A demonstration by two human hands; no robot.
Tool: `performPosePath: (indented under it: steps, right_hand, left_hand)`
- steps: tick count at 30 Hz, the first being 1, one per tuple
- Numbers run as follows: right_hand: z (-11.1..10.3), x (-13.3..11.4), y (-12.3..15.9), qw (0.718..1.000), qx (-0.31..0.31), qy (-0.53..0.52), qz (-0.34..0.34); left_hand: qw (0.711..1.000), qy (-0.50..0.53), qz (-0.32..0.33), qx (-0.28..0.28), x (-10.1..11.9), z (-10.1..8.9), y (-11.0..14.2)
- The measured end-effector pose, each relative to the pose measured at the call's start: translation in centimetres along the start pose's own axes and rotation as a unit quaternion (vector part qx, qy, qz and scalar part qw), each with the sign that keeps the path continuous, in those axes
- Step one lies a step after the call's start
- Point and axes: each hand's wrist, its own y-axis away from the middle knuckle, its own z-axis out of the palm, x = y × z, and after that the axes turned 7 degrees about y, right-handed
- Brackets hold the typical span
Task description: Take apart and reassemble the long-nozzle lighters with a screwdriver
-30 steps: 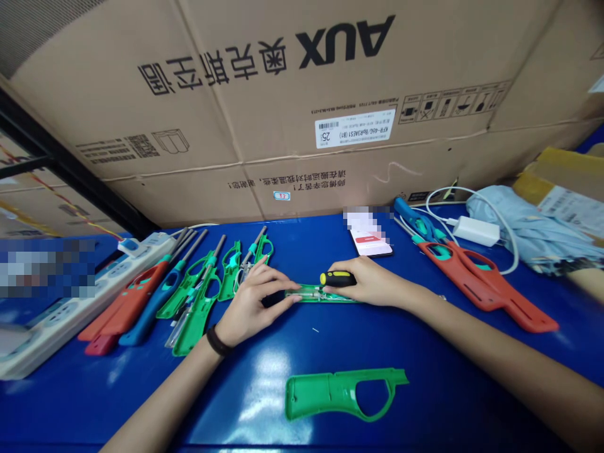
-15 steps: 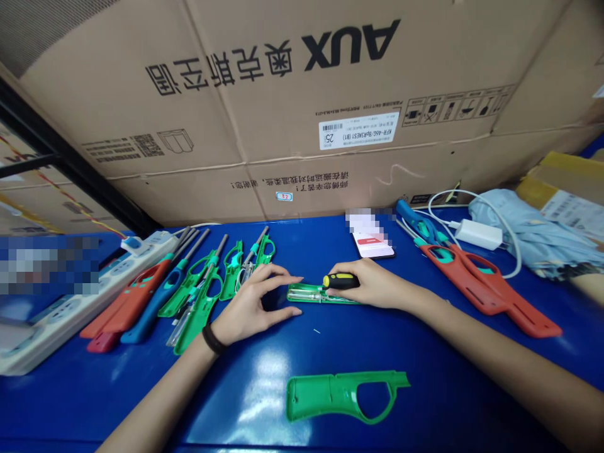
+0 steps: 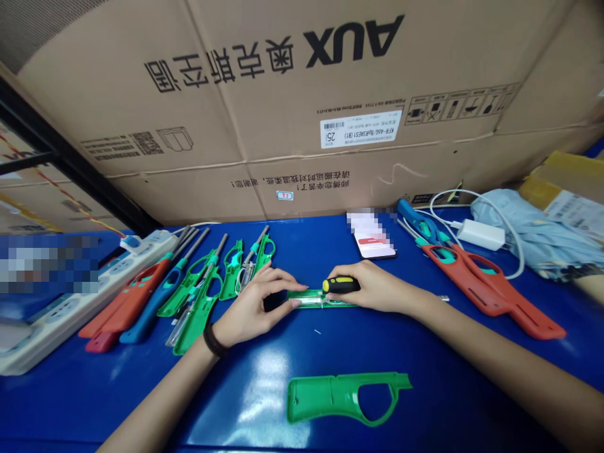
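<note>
In front of me an opened green gas lighter (image 3: pixel 306 301) lies on the blue table, its clear fuel tube and a white wire showing in the shell. My left hand (image 3: pixel 259 301) has thumb and forefinger on either side of the lighter's left end. The yellow and black screwdriver (image 3: pixel 340 285) is gripped in my right hand (image 3: pixel 377 286), over the lighter's middle. That hand hides the lighter's right part and the tool's tip is hard to make out. Nearer to me lies the loose green shell half (image 3: pixel 330 396).
To the left lie opened green lighters (image 3: pixel 201 314), a blue lighter (image 3: pixel 153 305) and red lighters (image 3: pixel 136 296) beside a white power strip (image 3: pixel 113 277). A phone (image 3: pixel 372 239) is behind my right hand. More red lighters (image 3: pixel 491 289) lie right. A carton (image 3: pixel 283 126) walls the back.
My left thumb and forefinger have closed in on the left end of the lighter. The screwdriver stays in my right hand over the lighter, hardly moved.
</note>
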Motion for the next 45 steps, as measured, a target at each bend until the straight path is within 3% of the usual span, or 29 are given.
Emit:
performPosePath:
  steps: [5,10,18,21,25,28,32,37,40,45]
  right_hand:
    - [0.1,0.0,0.0,1.000,0.000,-0.002,0.000]
    - [0.2,0.0,-0.1,1.000,0.002,0.000,0.002]
    - [0.4,0.0,-0.1,1.000,0.005,0.008,0.005]
    - [-0.5,-0.4,-0.1,1.000,0.017,0.013,0.008]
    - [-2.8,-1.8,1.4,0.994,0.090,0.045,0.046]
    - [-3.6,-3.0,3.2,0.994,0.067,0.082,0.020]
    - [-2.9,-3.4,4.9,0.990,0.037,0.130,0.046]
    - [-1.8,-3.6,6.3,0.992,0.043,0.098,0.064]
    - [-0.6,-4.6,7.7,0.996,0.004,0.076,0.047]
    - [1.8,-5.6,9.4,0.985,-0.055,0.133,0.091]
  left_hand:
    - [0.998,-0.022,0.051,0.033,0.3,0.9,0.0]
    - [0.987,-0.103,0.120,-0.008,1.1,0.8,0.4]
    - [0.982,-0.150,0.115,0.003,2.3,1.1,0.2]
    - [0.986,-0.131,0.106,0.004,1.8,1.2,0.4]
    - [0.988,-0.107,0.109,-0.008,0.9,1.3,0.5]
    - [0.988,-0.100,0.114,-0.003,0.6,1.3,0.5]
    - [0.989,-0.088,0.119,0.014,0.6,1.2,0.4]
    - [0.993,-0.064,0.097,0.006,0.7,1.0,0.4]
    - [0.994,-0.063,0.094,0.000,0.7,0.8,0.4]
    - [0.991,-0.081,0.107,0.013,0.8,0.7,0.5]
